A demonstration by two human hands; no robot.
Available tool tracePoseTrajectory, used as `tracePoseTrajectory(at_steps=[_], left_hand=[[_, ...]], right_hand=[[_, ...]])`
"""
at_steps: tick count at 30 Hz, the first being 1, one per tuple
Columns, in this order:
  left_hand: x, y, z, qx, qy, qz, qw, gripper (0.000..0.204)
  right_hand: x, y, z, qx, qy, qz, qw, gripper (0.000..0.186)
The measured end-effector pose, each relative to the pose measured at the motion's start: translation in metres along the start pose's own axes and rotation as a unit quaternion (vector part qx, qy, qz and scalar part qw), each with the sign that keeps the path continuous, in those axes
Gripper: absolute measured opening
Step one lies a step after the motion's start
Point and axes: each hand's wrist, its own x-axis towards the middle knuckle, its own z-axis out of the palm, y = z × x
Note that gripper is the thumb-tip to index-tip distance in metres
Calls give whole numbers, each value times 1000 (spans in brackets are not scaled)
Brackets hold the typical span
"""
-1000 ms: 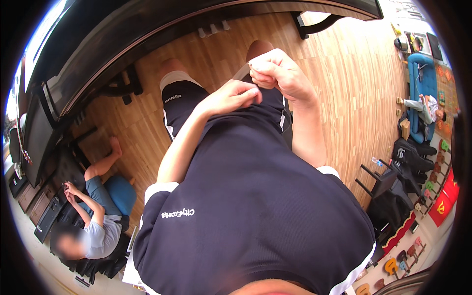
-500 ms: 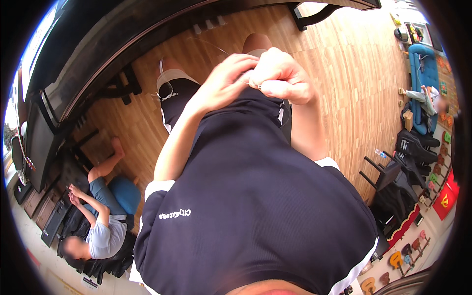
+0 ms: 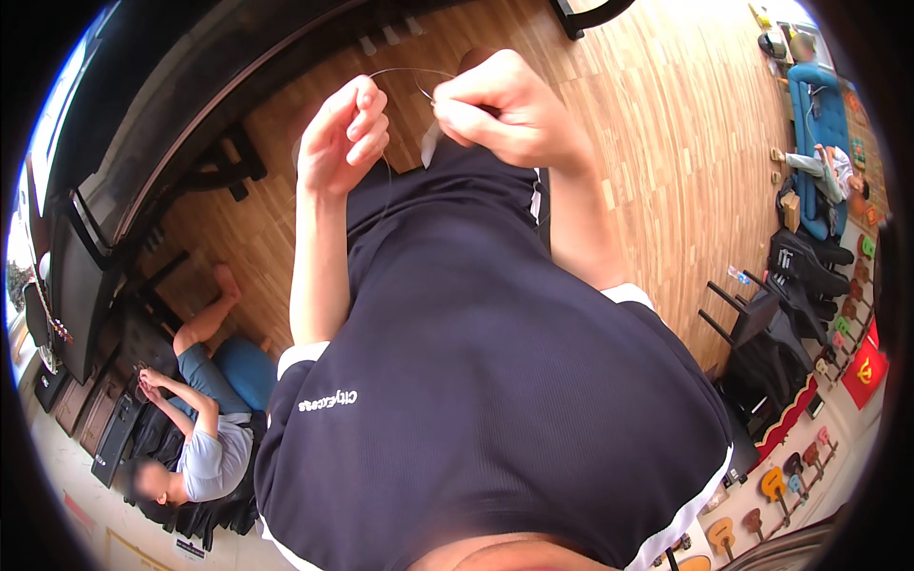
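A thin, springy string [image 3: 411, 68] arches between my two hands above my lap. My left hand [image 3: 341, 138] is closed, its fingers curled and the string passing at the fingertips. Below those fingers a loose stretch of it hangs over my dark shirt. My right hand [image 3: 509, 109] is closed in a pinch, thumb against the curled index finger, with the string coming out at the tips. What lies inside the right fist is hidden.
A long black piano-like body [image 3: 190, 105] runs along the far left. Someone sits on a blue stool [image 3: 246, 373] at left. Black chairs [image 3: 747, 319], a blue sofa [image 3: 807, 105] with a seated person, and several small guitars [image 3: 773, 483] stand along the right.
My hands, close together before, have parted. The left moved left and turned upward; the right shifted slightly left and up. The string now shows as an arc between them.
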Motion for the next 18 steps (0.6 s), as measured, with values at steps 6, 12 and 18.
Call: tracePoseTrajectory(at_steps=[6, 12, 18], left_hand=[[-4, 6, 33, 273, 108, 17, 956, 19], [-12, 1, 44, 358, 126, -7, 925, 21], [-13, -13, 52, 444, 185, 65, 874, 18]], right_hand=[[17, 32, 26, -256, 166, -30, 952, 18], [22, 41, 38, -204, 304, -31, 930, 19], [18, 31, 51, -14, 241, 47, 969, 24]])
